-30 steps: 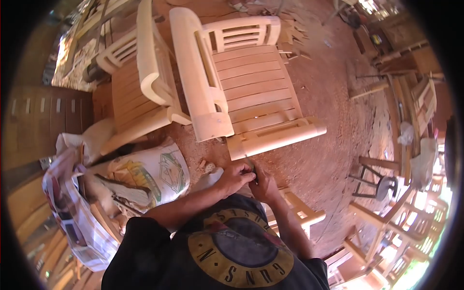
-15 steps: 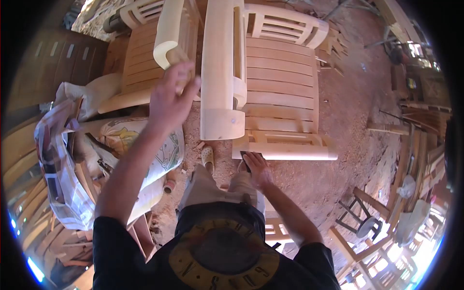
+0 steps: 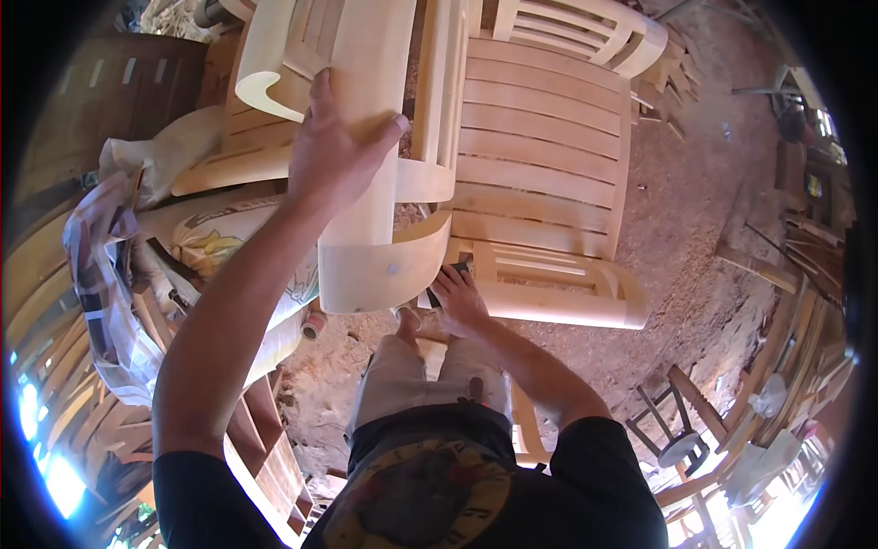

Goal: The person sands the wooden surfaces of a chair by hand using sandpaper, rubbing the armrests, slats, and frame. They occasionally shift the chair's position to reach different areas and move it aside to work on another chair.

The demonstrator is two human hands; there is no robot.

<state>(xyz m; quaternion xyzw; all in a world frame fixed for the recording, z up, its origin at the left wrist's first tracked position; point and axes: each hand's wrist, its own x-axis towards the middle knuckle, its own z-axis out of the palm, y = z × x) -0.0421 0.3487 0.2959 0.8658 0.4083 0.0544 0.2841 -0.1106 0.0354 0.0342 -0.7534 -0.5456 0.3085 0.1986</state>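
A pale, unvarnished wooden chair [image 3: 370, 274] stands in front of me, with its broad curved board nearest. My left hand [image 3: 338, 160] grips this board by its left edge, thumb laid across the top face; some fingertips are hidden. Lower and to the right, my right hand [image 3: 460, 300] is closed on a dark, flat piece of sandpaper [image 3: 457, 268]. It rests by the left end of the front rail [image 3: 558, 306] of a slatted wooden seat [image 3: 540, 137], close to the chair's curved end.
Another slatted wooden piece [image 3: 251, 137] stands at the upper left. Printed sacks [image 3: 224, 238] and a plaid plastic bag [image 3: 105, 302] lie on my left. A small stool [image 3: 677, 448] is at the lower right, near stacked timber [image 3: 796, 348]. Dust covers the ground [image 3: 686, 238].
The near chair's curved board has shifted left and tilted, showing more of its inner side. My left hand has come down onto it. My right hand has moved slightly left with the sandpaper.
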